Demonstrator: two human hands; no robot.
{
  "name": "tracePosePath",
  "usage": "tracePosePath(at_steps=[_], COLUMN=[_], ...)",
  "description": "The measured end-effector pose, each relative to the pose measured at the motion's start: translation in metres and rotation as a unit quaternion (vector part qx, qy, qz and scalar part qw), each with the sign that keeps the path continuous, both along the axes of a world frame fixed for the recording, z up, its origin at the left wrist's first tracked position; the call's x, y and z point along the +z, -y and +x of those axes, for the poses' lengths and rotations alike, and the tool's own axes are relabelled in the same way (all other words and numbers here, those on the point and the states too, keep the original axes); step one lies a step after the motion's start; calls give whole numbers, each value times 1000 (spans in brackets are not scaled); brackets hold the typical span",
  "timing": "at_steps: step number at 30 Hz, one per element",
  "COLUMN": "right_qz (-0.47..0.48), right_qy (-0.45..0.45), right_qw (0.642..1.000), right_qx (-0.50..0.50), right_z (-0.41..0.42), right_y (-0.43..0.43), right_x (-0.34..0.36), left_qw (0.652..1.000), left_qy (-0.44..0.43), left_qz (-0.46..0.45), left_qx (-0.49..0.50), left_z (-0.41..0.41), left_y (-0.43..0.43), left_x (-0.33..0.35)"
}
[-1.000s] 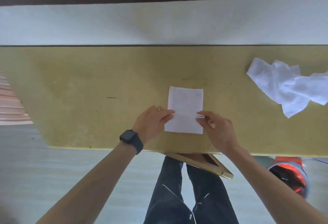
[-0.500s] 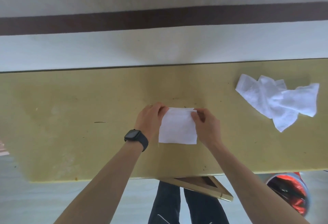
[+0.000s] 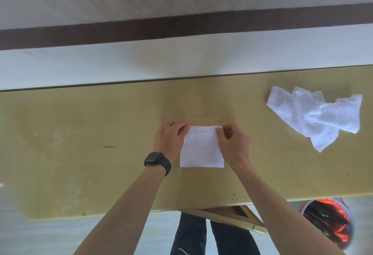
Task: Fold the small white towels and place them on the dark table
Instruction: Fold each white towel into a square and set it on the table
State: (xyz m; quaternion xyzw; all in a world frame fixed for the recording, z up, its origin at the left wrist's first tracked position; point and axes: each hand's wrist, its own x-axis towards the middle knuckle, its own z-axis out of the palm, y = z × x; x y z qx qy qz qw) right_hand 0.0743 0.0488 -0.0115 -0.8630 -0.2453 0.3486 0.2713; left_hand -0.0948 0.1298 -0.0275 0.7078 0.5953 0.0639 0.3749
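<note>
Left hand (image 3: 170, 137) and right hand (image 3: 232, 143) each pinch a far corner of the small white towel (image 3: 201, 151), flat on the table (image 3: 80, 133) in the middle. It was longer a second ago, so I think this fold is done. Crumpled towels (image 3: 314, 115) wait at the right, well apart, nothing in between.

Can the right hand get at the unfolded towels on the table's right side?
Probably yes: nothing on the table stands between the right hand and the unfolded towels, though it now pinches the folded towel.
</note>
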Motion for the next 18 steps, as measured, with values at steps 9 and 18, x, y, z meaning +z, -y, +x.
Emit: tracePosePath(at_steps=[9, 18], right_qz=[69, 111], right_qy=[194, 266], right_qw=[959, 923], right_qx=[193, 253], right_z=[1, 6], right_y=[9, 10], right_x=[-12, -25], left_qw=[990, 918], left_qy=[-34, -88], left_qz=[81, 281], left_qx=[-111, -267], left_z=[-17, -22], left_y=[-4, -22], left_x=[4, -10])
